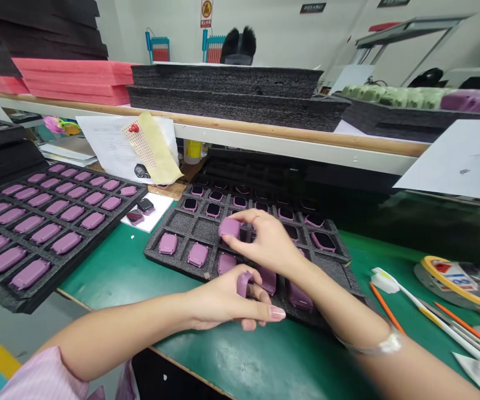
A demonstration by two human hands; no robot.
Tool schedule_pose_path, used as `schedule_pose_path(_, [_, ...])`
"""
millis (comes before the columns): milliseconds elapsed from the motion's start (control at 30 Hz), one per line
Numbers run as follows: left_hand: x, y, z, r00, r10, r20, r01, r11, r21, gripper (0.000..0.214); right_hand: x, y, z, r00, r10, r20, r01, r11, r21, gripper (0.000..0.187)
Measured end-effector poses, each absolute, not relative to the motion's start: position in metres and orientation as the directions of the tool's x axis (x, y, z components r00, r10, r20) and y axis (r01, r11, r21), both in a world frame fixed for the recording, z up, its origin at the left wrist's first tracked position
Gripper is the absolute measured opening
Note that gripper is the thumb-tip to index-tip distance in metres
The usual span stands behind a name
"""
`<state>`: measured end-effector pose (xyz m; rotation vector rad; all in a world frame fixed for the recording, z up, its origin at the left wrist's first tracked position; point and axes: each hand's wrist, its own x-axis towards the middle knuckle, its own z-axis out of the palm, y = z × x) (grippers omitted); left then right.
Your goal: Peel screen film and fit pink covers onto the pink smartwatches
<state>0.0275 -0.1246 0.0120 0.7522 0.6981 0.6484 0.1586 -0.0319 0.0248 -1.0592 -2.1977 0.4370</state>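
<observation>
Left hand (223,297) and right hand (267,244) pinch purple watches (229,228).

Electronics assembly workshop, green-topped workbench (115,272), foam trays (156,250) of purple smartwatches (29,274), stacked foam sheets (223,83)

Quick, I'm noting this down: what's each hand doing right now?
Left hand: closed, holding a purple smartwatch on edge.
Right hand: closed, pinching another purple smartwatch in its fingertips.

Seeing from my end: pale pink striped sleeve (35,378) on the left arm, 7 o'clock. Thin silvery bracelet (373,345) on the right wrist, 4 o'clock. Thin ring (255,218) on the right hand (265,241). Long, glossy pale nail (277,313) on the left hand (227,297).
</observation>
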Motion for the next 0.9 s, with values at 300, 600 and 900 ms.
schedule_pose_path(300, [0.025,-0.115,0.0,0.747,0.616,-0.251,-0.095,0.473,0.876,0.066,0.119,-0.016,0.001,-0.467,0.79,0.397,0.518,0.609,-0.601,0.04])
schedule_pose_path(600, [0.03,-0.118,0.004,0.611,0.758,-0.226,-0.402,0.544,0.737,0.058,0.199,-0.089,0.05,-0.521,0.649,0.555,0.295,0.746,-0.597,0.029])
schedule_pose_path(900, [0.028,-0.116,0.01,0.6,0.78,-0.181,-0.596,0.586,0.549,0.046,0.203,-0.105,0.038,-0.591,0.482,0.647,0.341,0.876,-0.341,0.01])
